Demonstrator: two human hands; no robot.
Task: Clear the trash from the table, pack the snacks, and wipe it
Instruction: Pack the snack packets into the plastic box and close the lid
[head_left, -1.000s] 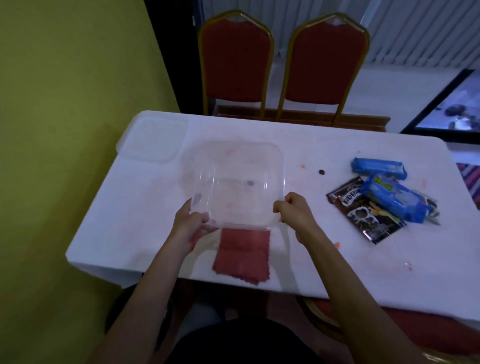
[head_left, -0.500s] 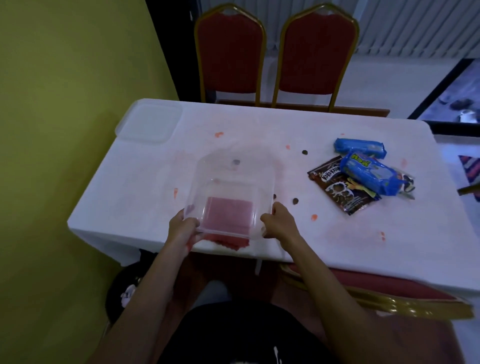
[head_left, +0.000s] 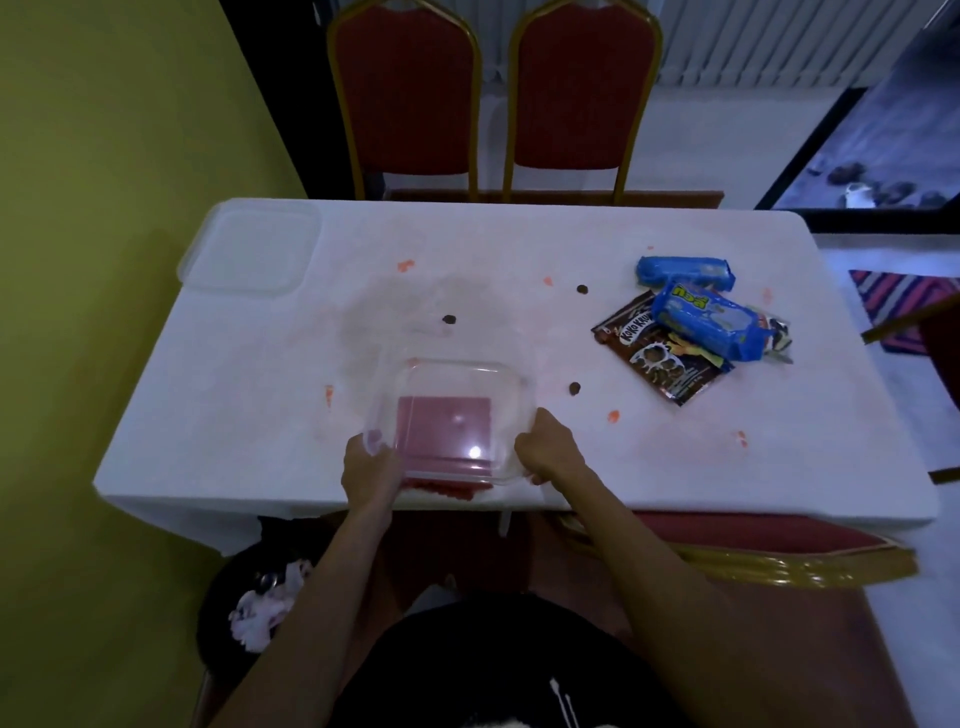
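Note:
A clear square plastic container (head_left: 511, 387) is at the near edge of the white table (head_left: 249, 374), over a red cloth (head_left: 444, 434) seen through its bottom. My left hand (head_left: 370, 467) grips its near left corner and my right hand (head_left: 545, 447) grips its near right side. Snack packs lie at the right: a small blue pack (head_left: 685, 270), a bigger blue pack (head_left: 709, 319) and a dark brown cereal bag (head_left: 654, 356). Dark crumbs (head_left: 574, 387) and orange bits (head_left: 613, 416) are scattered on the tablecloth.
The container's clear lid (head_left: 252, 249) lies at the far left corner. Two red chairs (head_left: 410, 88) stand behind the table, another chair (head_left: 727, 545) is at my right. A black bin (head_left: 249, 603) with trash sits on the floor at my left, by the yellow wall.
Both hands have pulled the container toward me, from the middle of the table down onto the red cloth at the near edge. My view has tilted down.

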